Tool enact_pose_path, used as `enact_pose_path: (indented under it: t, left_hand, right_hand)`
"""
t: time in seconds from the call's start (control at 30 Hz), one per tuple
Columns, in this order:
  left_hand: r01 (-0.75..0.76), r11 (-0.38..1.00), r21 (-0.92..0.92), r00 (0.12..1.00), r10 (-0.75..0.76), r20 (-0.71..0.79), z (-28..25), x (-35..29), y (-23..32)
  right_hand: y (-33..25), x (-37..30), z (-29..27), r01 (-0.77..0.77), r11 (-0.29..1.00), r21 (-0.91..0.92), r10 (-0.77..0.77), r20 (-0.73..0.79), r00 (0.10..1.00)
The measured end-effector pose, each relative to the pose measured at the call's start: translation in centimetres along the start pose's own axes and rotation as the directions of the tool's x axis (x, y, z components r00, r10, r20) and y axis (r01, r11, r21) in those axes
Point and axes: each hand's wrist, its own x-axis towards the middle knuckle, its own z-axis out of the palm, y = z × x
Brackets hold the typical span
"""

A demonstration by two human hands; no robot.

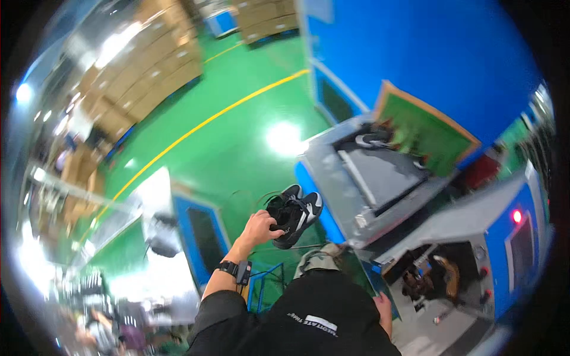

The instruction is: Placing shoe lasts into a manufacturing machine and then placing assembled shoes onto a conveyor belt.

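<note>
My left hand (261, 229) is closed on a pair of black sneakers (304, 215) with white and grey trim, gripping them at the collar and heel. They hang side by side above the green floor, toes pointing away from me. Low at my right side, my right hand (384, 304) shows only in part beside the grey front of a machine (409, 320). Its fingers are too small and blurred to tell whether they hold anything.
Ahead to the right, a grey conveyor (380, 172) carries dark shoes under a green flap (427, 127) on a blue machine (439, 53). A white table (172, 261) with dark shoes stands left. Stacked cartons (148, 77) fill the far left.
</note>
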Motion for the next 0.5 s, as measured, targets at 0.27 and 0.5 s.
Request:
enact_pose_path:
  t: [0.27, 0.5]
  left_hand:
    - [0.472, 0.877, 0.094, 0.852, -0.426, -0.305, -12.7, -27.0, -9.8]
    - [0.937, -0.146, -0.316, -0.348, -0.396, -0.849, -18.4, -41.9, -17.3]
  right_hand:
    - [7.3, 5.7, -0.3, 0.026, 0.922, -0.385, 0.017, 0.107, 0.994]
    - [11.0, 8.4, -0.8, 0.096, 0.958, -0.272, -0.038, 0.213, 0.976]
